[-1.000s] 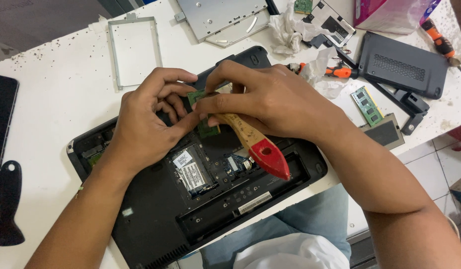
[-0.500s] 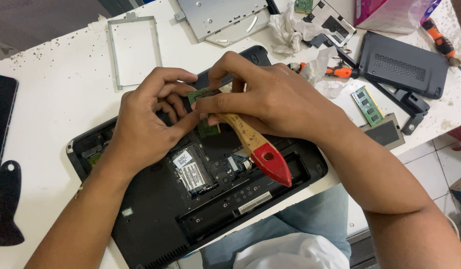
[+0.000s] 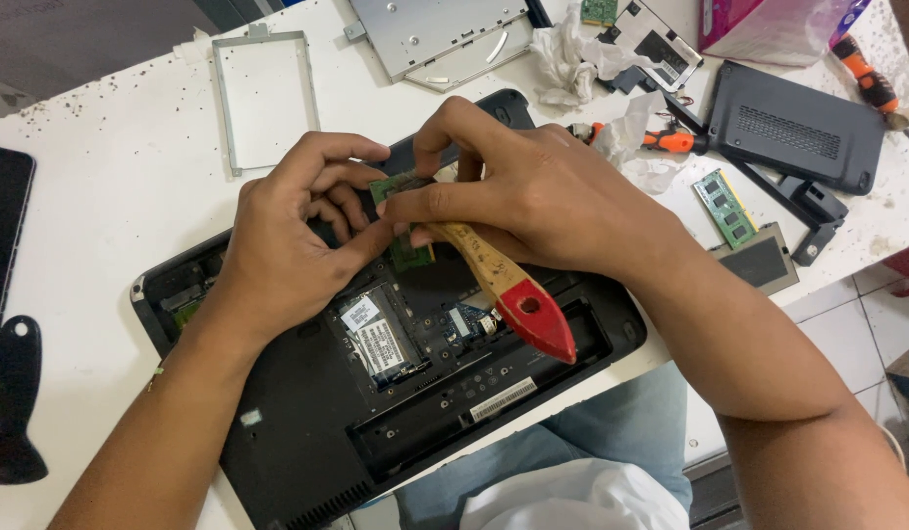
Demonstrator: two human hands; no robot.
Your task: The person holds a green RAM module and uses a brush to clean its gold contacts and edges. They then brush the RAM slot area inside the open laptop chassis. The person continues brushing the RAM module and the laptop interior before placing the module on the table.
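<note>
Surface: white speckled table (image 3: 101, 196), opened black laptop (image 3: 307, 432) at centre.
Left hand (image 3: 278, 245): fingers pinch green memory module (image 3: 401, 186), frame centre.
Right hand (image 3: 543, 191): pinches module, wooden red-tipped brush (image 3: 504, 290) tucked under the palm.
Around: grey metal bracket (image 3: 263, 93) upper left, spare memory stick (image 3: 724, 206) right.

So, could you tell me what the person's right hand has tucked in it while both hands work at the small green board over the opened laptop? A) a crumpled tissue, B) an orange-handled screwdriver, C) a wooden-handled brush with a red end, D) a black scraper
C: the right hand grips a wooden-handled brush whose red end juts out over the opened laptop, while the orange screwdriver lies on the table.
</note>
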